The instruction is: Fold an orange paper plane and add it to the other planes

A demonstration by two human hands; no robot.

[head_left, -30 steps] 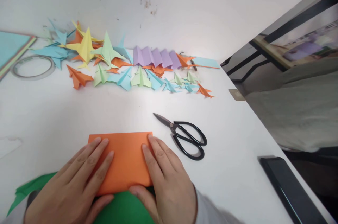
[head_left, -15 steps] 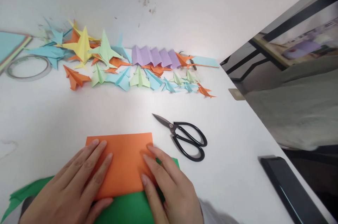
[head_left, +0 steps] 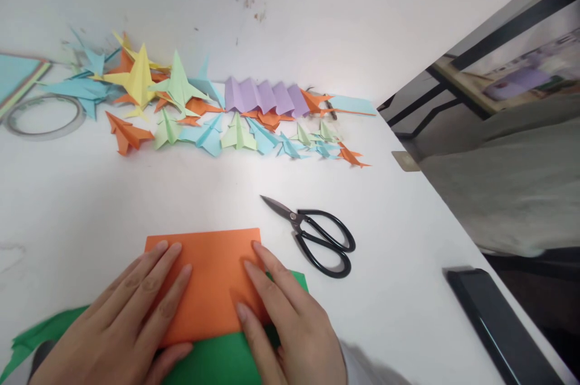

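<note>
A rectangle of orange paper lies flat in front of me, partly on top of a green sheet. My left hand rests over its left side, fingers stretched out and pressing on the paper. On the right edge, my right hand lies with its fingers apart, their tips on the orange surface. Black-handled scissors sit just beyond my right hand, blades pointing away to the left. The left part of the orange paper is hidden under my left hand.
Along the wall lie several folded paper planes and a pleated purple paper. A roll of clear tape and stacked coloured sheets are at the far left. A black phone-like object lies near the table's right edge.
My right hand's fingertips have slid slightly up and left on the orange paper. The left hand stays nearly in place, and the view has shifted a little.
</note>
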